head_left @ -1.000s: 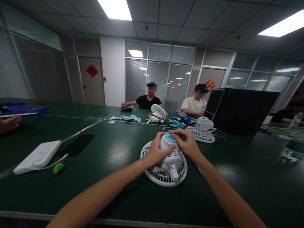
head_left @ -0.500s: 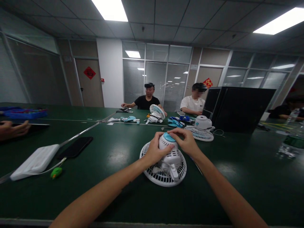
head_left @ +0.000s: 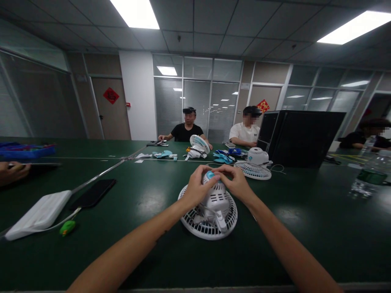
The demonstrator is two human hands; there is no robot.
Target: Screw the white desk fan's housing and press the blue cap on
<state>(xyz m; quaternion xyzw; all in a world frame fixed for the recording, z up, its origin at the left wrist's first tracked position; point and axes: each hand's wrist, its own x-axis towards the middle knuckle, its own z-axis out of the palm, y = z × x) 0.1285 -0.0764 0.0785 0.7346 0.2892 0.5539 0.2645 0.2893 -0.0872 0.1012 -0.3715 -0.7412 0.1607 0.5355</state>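
Note:
A white fan [head_left: 215,201] lies grille-down on the green table in front of me, its motor housing pointing up. A light-blue round cap [head_left: 209,174] sits at the top of the housing, partly covered by my fingers. My left hand [head_left: 198,185] is closed around the cap's left side, its thumb across the front. From the right, my right hand [head_left: 234,182] pinches at the cap's edge with bent fingers. Some fingertips are hidden behind the housing. A white cord and clip [head_left: 220,221] hang on the fan's near side.
Beyond my right hand lies another white fan [head_left: 255,167], beside a large black case [head_left: 305,138]. At left are a white power bank [head_left: 39,213], a black phone [head_left: 94,194] and a green trinket [head_left: 67,228]. Two people sit opposite; plastic bottles [head_left: 371,175] stand at right.
My left hand has moved up from the housing's side to the cap, and its thumb now lies across it. The fingers of both hands have come closer together, covering more of the cap.

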